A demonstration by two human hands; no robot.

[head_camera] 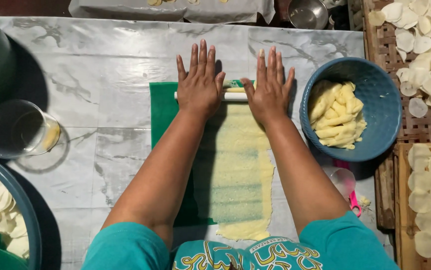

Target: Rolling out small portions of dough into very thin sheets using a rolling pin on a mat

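We see a wide bench covered with a grey, marble-patterned plastic sheet. On it, in the middle, lies a green mat, and over the mat a long, thin strip of yellow dough runs from the far end of the mat toward the person's body, rolled so thin that the green shows through in the lower part.

To the right of the dough stands a blue basket bowl with thick pieces of yellow dough inside. Further right, woven trays carry many pale round dough discs. At the left edge a second blue bowl holds more pale discs, and above it stands a clear plastic cup. A small metal bowl stands at the far edge of the bench. A small clear cup with a pink handle lies below the blue basket bowl.

At the far end of the dough strip lies a thin white rolling pin, across the mat. The left hand and the right hand both press flat on this pin, side by side. The fingers of both hands are stretched out straight and open, pointing away from the body; they do not close around the pin.
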